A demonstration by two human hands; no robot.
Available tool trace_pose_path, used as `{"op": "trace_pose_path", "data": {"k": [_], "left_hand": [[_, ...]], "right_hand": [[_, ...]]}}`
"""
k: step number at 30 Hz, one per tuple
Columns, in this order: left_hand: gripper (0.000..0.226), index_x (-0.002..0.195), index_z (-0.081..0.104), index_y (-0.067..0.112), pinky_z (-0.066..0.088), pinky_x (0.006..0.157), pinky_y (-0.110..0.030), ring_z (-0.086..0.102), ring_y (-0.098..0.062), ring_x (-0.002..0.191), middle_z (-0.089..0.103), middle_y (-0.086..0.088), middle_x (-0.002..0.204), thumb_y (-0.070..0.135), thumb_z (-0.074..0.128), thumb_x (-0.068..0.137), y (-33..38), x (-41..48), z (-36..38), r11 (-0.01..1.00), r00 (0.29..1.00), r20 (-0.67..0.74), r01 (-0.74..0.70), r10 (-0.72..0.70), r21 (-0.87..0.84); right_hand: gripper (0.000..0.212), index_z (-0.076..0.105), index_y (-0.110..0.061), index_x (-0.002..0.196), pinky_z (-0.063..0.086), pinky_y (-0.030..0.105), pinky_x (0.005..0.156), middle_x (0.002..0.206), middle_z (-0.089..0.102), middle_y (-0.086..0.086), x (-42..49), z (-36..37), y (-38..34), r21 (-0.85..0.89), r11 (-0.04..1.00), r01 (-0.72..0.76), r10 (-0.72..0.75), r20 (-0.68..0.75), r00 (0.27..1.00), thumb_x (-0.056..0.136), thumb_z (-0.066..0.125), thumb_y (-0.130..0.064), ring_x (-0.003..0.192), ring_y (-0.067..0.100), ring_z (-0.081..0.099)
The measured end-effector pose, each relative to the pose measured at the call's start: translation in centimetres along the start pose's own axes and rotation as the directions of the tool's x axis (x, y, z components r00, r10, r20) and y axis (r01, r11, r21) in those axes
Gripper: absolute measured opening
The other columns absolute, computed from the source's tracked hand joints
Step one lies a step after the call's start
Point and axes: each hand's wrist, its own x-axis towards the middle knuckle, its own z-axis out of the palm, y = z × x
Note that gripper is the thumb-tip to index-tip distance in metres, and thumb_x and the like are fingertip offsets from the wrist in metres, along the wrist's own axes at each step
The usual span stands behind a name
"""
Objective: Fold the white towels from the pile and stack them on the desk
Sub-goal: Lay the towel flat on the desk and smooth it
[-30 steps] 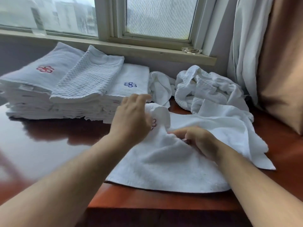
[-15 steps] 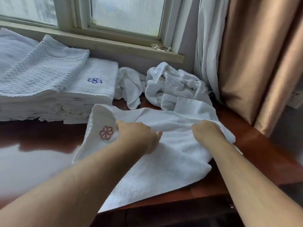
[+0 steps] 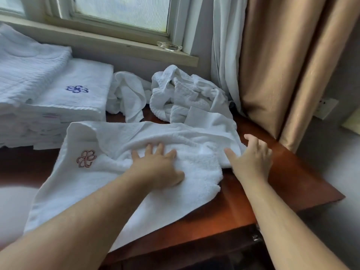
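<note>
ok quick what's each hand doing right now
Left hand: open, fingers straight, pressing flat on the white towel.
Right hand: open, fingers spread at the towel's right edge, gripping nothing.

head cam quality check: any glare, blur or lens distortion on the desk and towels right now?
Head view: daylight from the window throws a pale glare patch on the desk at lower left; wide-angle bending bows the window sill and the curtain; the spread towel and its red emblem read sharp; both hands, left and right, show little blur.
</note>
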Motion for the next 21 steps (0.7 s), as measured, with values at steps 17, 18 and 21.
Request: {"op": "trace_pose_path", "data": {"k": [17, 18, 21], "left_hand": [[0.025, 0.101, 0.059, 0.042, 0.037, 0.109, -0.043, 0.049, -0.015, 0.121, 0.052, 0.016, 0.125, 0.058, 0.066, 0.083, 1.7, -0.6, -1.3, 0.945, 0.963, -0.089, -0.267, 0.254, -0.191], [0.021, 0.091, 0.058, 0.038, 0.044, 0.097, -0.035, 0.054, -0.011, 0.107, 0.055, 0.017, 0.113, 0.055, 0.068, 0.084, 1.4, -0.5, -1.5, 0.937, 0.957, -0.113, -0.285, 0.267, -0.200], [0.016, 0.086, 0.061, 0.033, 0.040, 0.067, -0.021, 0.059, -0.001, 0.080, 0.065, 0.015, 0.088, 0.049, 0.066, 0.089, 0.4, -0.5, -1.5, 0.888, 0.946, -0.177, -0.316, 0.270, -0.334]], "right_hand": [[0.088, 0.069, 0.002, 0.101, 0.028, 0.026, 0.043, 0.079, 0.055, 0.022, 5.0, -6.6, -2.7, 0.221, 0.972, -0.077, -0.154, 0.854, 0.496, 0.061, 0.076, -0.075, 0.050, 0.024, 0.043], [0.082, 0.069, -0.002, 0.095, 0.034, 0.028, 0.046, 0.077, 0.057, 0.022, 5.8, -7.3, -3.3, 0.148, 0.989, 0.013, -0.134, 0.851, 0.507, 0.059, 0.078, -0.075, 0.051, 0.024, 0.048], [0.046, 0.065, -0.022, 0.091, 0.048, 0.032, 0.063, 0.083, 0.065, 0.004, 7.6, -6.9, -4.6, 0.055, 0.987, 0.152, -0.161, 0.408, 0.899, 0.067, 0.083, -0.057, 0.078, 0.023, 0.060]]}}
